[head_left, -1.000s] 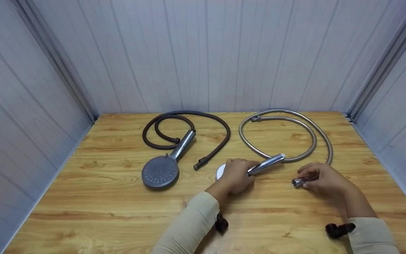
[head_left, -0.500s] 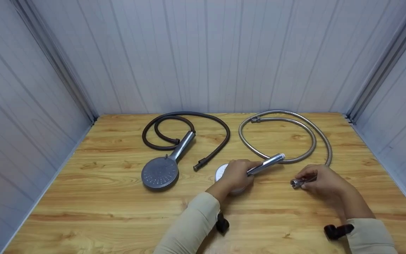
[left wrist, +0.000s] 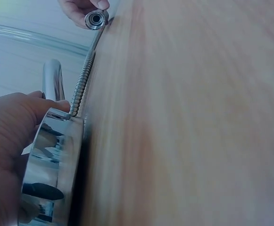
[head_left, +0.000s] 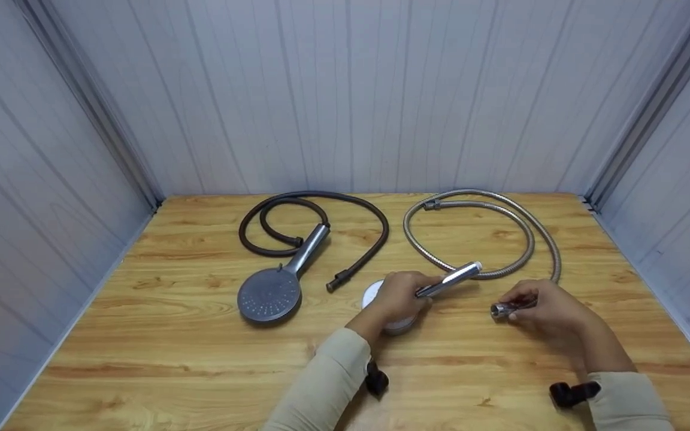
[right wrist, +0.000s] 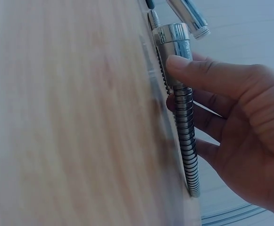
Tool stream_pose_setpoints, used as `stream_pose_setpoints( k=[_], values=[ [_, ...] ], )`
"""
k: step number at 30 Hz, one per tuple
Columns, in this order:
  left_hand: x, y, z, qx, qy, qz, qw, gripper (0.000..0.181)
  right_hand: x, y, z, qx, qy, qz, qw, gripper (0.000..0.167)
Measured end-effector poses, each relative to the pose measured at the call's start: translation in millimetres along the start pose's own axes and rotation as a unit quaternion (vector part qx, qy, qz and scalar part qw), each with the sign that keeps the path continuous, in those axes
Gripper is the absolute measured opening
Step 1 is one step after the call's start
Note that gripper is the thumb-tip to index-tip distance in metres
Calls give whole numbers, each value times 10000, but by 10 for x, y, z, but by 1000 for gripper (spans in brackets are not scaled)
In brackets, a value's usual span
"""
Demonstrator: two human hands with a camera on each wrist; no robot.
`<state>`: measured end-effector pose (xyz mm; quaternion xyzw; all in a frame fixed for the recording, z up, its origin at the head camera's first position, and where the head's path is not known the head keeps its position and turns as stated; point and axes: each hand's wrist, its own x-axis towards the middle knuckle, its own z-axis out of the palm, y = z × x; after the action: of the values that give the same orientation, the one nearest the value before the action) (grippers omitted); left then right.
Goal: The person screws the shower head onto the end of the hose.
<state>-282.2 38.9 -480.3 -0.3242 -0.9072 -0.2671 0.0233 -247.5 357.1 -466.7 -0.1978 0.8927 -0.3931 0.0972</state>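
My left hand (head_left: 400,294) grips a chrome shower head (head_left: 456,278) where its handle meets the round head; the handle points up and to the right, its threaded end free. In the left wrist view the chrome rim of the head (left wrist: 49,165) shows beside the hand (left wrist: 4,141). My right hand (head_left: 551,306) pinches the chrome end fitting (head_left: 502,310) of a silver metal hose (head_left: 551,245), the fitting's open end facing left. The right wrist view shows the thumb on the fitting (right wrist: 174,44), with the ribbed hose (right wrist: 186,136) hanging below. Handle and fitting are apart.
A grey shower head (head_left: 269,294) lies at the left on the wooden table (head_left: 159,359), its handle end by a dark coiled hose (head_left: 381,215). The silver hose's other end fitting (head_left: 432,205) lies near the back wall (head_left: 351,96). Panels (head_left: 33,179) stand at both sides.
The right hand and the fitting in it have moved slightly left, towards the handle. The left hand keeps its grip on the shower head. The whole head view has shifted slightly.
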Motion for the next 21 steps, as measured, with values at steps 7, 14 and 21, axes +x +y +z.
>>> stream_pose_setpoints(
  k=[7,14,21],
  values=[
    [-3,-8,-16,-321,-96,-209,9992,51,9,-5,-34,-47,66,-186,9998,22],
    [0,-18,6,-557,-66,-313,9979,48,-2,-33,-42,-44,73,-194,9998,24],
    [-12,-39,-22,-950,50,-250,9951,46,3,-66,-64,-32,91,-294,9995,24]
  ],
)
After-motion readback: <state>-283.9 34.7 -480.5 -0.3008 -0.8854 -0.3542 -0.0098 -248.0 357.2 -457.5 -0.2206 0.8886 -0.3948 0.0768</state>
